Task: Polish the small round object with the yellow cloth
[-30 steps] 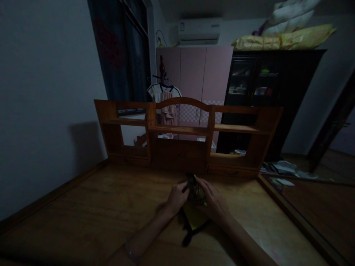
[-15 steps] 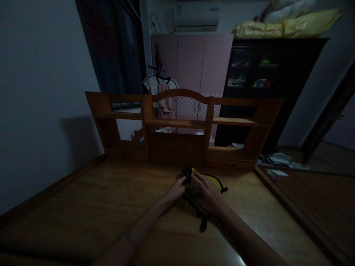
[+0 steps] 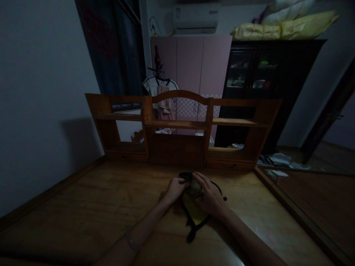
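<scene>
A yellow cloth piece (image 3: pixel 195 213) with dark edging and dark tabs at its corners lies on the wooden surface in front of me. On it sits a small brownish rounded thing (image 3: pixel 195 189); the dim light hides its kind. My left hand (image 3: pixel 176 189) is closed, its thumb and fingers pinching a dark flap (image 3: pixel 185 176) at the cloth's far left corner. From the right, my right hand (image 3: pixel 209 194) curls over the brownish thing and grips it. Part of the cloth is hidden beneath that hand.
A wooden shelf unit (image 3: pixel 177 125) borders the far end of the wooden surface (image 3: pixel 111 207). To the left is a wall (image 3: pixel 41 92), and a raised wooden rail (image 3: pixel 288 207) runs along the right. Beyond stand a pink wardrobe (image 3: pixel 190 62) and a dark cabinet (image 3: pixel 288 74).
The cloth has turned, so its near tab lies farther left and more yellow shows towards me. The dark flap in my left hand has shifted slightly; both hands stay close together.
</scene>
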`<state>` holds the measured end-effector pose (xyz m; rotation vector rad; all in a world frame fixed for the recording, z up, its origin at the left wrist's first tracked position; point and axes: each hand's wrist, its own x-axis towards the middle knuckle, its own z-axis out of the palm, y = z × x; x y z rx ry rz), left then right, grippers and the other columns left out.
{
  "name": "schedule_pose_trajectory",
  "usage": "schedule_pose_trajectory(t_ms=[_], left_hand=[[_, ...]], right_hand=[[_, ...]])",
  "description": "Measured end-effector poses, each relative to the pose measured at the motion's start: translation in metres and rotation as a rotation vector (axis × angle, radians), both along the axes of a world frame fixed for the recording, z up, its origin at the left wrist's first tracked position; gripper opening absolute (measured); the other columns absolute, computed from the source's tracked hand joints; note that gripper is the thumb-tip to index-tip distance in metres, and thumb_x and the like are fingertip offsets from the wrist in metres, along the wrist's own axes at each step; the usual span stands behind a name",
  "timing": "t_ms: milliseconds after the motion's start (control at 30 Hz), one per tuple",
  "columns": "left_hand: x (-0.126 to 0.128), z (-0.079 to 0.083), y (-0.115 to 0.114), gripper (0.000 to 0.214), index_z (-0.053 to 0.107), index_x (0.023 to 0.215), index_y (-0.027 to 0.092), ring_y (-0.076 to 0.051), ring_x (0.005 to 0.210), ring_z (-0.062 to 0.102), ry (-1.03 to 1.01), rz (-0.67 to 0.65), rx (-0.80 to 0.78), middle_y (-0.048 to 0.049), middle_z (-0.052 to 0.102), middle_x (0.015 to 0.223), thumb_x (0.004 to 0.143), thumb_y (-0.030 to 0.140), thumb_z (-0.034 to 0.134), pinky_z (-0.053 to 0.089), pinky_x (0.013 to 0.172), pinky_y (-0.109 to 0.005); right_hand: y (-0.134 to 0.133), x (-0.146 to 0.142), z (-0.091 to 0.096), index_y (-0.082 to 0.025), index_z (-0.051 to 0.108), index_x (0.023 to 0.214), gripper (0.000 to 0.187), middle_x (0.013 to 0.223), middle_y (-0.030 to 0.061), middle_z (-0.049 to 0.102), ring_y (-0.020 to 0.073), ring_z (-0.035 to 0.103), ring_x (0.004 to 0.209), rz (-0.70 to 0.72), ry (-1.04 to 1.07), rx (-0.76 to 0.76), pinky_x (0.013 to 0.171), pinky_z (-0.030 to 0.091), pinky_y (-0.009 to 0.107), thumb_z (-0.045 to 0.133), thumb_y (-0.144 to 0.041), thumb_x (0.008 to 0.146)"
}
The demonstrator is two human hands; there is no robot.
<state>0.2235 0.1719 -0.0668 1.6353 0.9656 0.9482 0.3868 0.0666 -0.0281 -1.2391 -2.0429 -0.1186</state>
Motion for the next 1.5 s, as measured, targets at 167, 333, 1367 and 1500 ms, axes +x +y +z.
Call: schedule_pose_trajectory(t_ms=[167, 333, 1367, 1500], left_hand=[[0.004, 0.009, -0.011, 0.034, 0.071, 0.077, 0.009, -0.021, 0.074, 0.061, -0.035, -0.148, -0.033, -0.0045, 0.069, 0.074, 0.068, 0.041, 0.066, 0.047, 0.07, -0.03], [0.012, 0.013, -0.027, 0.042, 0.065, 0.107, 0.013, -0.023, 0.092, 0.062, -0.386, -0.395, -0.297, -0.0101, 0.069, 0.097, 0.067, 0.029, 0.069, 0.046, 0.084, -0.034], [0.01, 0.001, -0.015, 0.027, 0.068, 0.096, 0.015, -0.021, 0.085, 0.064, 0.097, 0.087, 0.294, -0.0072, 0.071, 0.091, 0.074, 0.017, 0.053, 0.047, 0.075, -0.027], [0.011, 0.001, -0.014, 0.028, 0.066, 0.098, 0.014, -0.02, 0.083, 0.064, 0.086, 0.09, 0.272, -0.0069, 0.071, 0.09, 0.074, 0.018, 0.052, 0.047, 0.074, -0.026]], right_hand=[[0.001, 0.008, 0.0, -0.025, 0.027, 0.141, 0.081, 0.142, 0.0078, 0.038, 0.0256, 0.044, 0.125, 0.004, -0.024, -0.005, 0.1, 0.044, 0.04, 0.064, -0.016, 0.069], [0.005, 0.011, -0.004, -0.027, 0.029, 0.14, 0.076, 0.143, 0.0083, 0.037, 0.0259, 0.044, 0.125, 0.017, -0.086, -0.005, 0.1, 0.043, 0.042, 0.067, -0.022, 0.075], [0.001, 0.005, 0.004, -0.024, 0.027, 0.14, 0.084, 0.136, 0.0096, 0.046, 0.027, 0.046, 0.123, 0.02, 0.023, -0.119, 0.1, 0.042, 0.042, 0.069, -0.035, 0.069], [0.004, 0.0, -0.001, -0.023, 0.032, 0.137, 0.082, 0.132, 0.0101, 0.049, 0.0277, 0.048, 0.12, -0.027, 0.066, -0.084, 0.098, 0.044, 0.042, 0.07, -0.033, 0.066]])
